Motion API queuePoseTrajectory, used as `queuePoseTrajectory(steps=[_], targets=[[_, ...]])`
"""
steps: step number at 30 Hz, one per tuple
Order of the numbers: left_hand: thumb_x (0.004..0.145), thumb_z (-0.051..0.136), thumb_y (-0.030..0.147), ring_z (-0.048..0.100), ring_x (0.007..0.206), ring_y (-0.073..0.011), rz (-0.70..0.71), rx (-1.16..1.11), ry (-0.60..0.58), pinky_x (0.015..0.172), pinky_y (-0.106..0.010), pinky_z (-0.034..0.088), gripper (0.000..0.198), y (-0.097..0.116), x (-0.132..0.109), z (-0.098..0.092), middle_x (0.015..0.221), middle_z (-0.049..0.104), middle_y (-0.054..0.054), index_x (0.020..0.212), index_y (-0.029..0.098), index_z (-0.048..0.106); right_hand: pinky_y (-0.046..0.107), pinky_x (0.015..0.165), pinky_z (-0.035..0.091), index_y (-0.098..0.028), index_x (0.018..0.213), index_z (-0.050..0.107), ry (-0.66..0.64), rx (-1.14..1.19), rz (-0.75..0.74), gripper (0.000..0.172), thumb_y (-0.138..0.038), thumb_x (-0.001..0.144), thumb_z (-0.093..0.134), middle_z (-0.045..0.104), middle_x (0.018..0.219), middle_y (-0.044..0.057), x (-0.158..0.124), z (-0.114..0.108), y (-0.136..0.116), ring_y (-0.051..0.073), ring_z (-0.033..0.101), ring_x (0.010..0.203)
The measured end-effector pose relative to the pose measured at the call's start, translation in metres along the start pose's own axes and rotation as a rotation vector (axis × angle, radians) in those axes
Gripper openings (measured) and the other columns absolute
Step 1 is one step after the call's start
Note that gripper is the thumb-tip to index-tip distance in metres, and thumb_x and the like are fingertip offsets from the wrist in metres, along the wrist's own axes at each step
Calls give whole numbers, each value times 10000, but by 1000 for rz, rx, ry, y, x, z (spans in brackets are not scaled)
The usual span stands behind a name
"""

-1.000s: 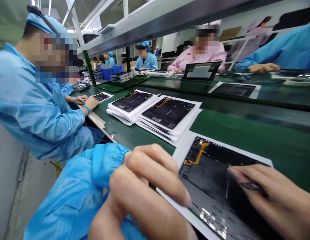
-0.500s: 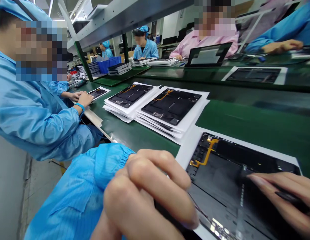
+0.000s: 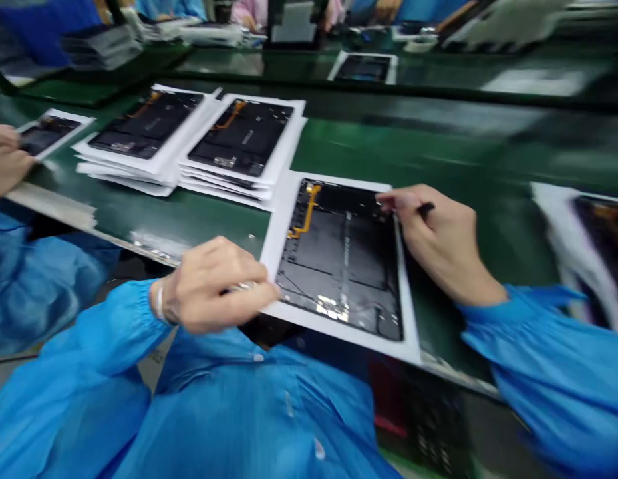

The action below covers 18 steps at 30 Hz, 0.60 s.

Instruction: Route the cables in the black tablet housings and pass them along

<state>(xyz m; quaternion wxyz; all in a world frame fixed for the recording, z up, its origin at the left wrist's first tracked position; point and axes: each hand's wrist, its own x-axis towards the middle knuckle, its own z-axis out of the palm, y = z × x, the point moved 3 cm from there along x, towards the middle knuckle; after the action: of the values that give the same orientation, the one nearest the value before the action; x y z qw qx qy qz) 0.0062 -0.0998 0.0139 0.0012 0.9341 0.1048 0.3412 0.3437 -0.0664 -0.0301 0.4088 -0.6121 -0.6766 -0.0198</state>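
Tablet panel (image 3: 338, 259) on white paper (image 3: 275, 253) — left hand (image 3: 213, 286) pinches something blurred (image 3: 243, 287) at its edge, right hand (image 3: 433, 239) grips a dark pen (image 3: 426, 208).

Two hands (image 3: 213, 286); one black tool (image 3: 426, 208); one tablet panel (image 3: 338, 259) on paper; two stacks of panels (image 3: 243, 140); three single panels (image 3: 363, 68) farther off.

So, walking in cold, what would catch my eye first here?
A black tablet-like panel with an orange ribbon cable lies on a white sheet at centre, between the person's left hand and right hand, which pinches a slim black tool. Behind it, stacked black panels on white paper sit on the green workbench.
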Motion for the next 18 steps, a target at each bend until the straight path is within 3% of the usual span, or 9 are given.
queuePoseTrajectory(steps=[1,4,6,8,12,15,18], targets=[[994,473,186,642,780,-148,45,3,15,690,-307,481,147,-9,-3,5,883,701,-33,1059,221,600,351,799,520,-182,967,731,31,-15,-2,616,-622,1019,303,739,888,96,1,-1,-1,206,688,869],[997,515,202,620,769,-164,41,92,-149,651,-309,442,87,-24,-13,23,924,701,-62,1019,175,594,317,854,483,-111,1001,750,115,-63,14,735,-628,1025,228,719,892,69,2,-5,0,159,657,908],[1011,507,228,615,800,-178,11,128,-263,671,-315,440,116,-23,-19,30,972,698,-70,1033,172,607,294,839,457,-66,976,762,132,-72,54,817,-658,987,199,694,881,56,2,-8,2,131,640,901],[1020,488,231,608,825,-191,-1,120,-304,697,-324,441,148,-19,-21,34,1023,690,-74,1057,178,621,277,809,441,-56,888,772,139,-73,115,856,-680,948,190,669,828,44,3,-13,2,106,631,856],[1024,462,218,582,843,-202,4,87,-316,706,-331,429,177,-14,-13,41,1038,663,-73,1024,186,636,230,674,436,-82,828,740,167,2,193,740,-671,932,305,629,733,24,-1,-27,-9,68,591,691],[1006,449,146,540,810,-196,32,75,-333,692,-322,412,180,-16,-7,47,998,633,-63,992,192,623,231,649,457,-134,876,717,204,25,175,580,-611,967,401,647,797,37,-15,-36,-35,80,601,682],[973,405,50,488,759,-191,86,48,-331,672,-316,384,249,-17,-5,52,931,595,-52,948,201,601,281,626,476,-190,820,711,399,118,102,447,-556,978,506,647,760,18,-43,-40,-70,109,597,627]])
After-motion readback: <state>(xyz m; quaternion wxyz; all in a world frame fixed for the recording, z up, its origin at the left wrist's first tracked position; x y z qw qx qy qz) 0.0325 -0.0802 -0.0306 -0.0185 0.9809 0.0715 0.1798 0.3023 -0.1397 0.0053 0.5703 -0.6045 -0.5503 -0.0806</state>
